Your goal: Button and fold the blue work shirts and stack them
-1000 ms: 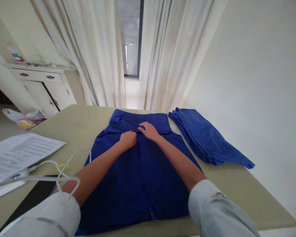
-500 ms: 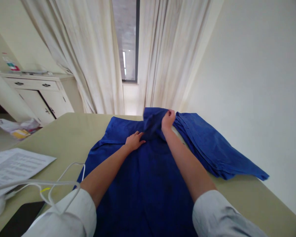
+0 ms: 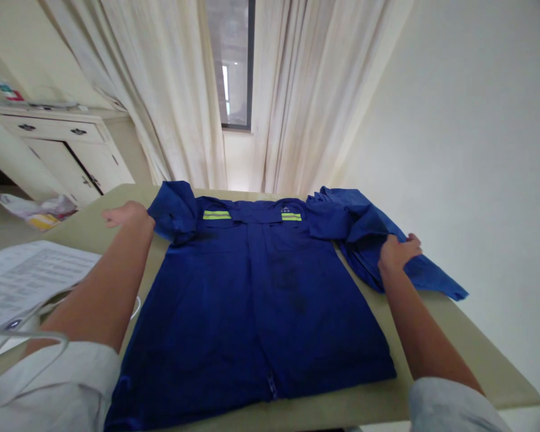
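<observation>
A dark blue work jacket (image 3: 216, 312) lies spread front up on the table, its hem toward me. Yellow-green reflective strips cross its chest, and a zip end shows at the hem. My left hand (image 3: 128, 215) is closed at the end of the left-side sleeve (image 3: 175, 210), which is bunched beside it. Out to the right, my right hand (image 3: 398, 251) has its fingers curled at the end of the other sleeve (image 3: 364, 225). That sleeve lies over a second blue garment (image 3: 432, 276), folded at the table's right edge.
Printed sheets (image 3: 40, 279) and a white cable (image 3: 27, 342) lie at the left of the pale table (image 3: 486, 360). Beyond it stand a white cabinet (image 3: 90, 165) and plastic bags (image 3: 40, 213). Curtains (image 3: 175, 108) hang behind, and a wall (image 3: 468, 120) rises at the right.
My hands have moved from the middle of the jacket outward to its two sleeves. The folded-over cloth has opened out, uncovering the chest strips, and the hem now shows.
</observation>
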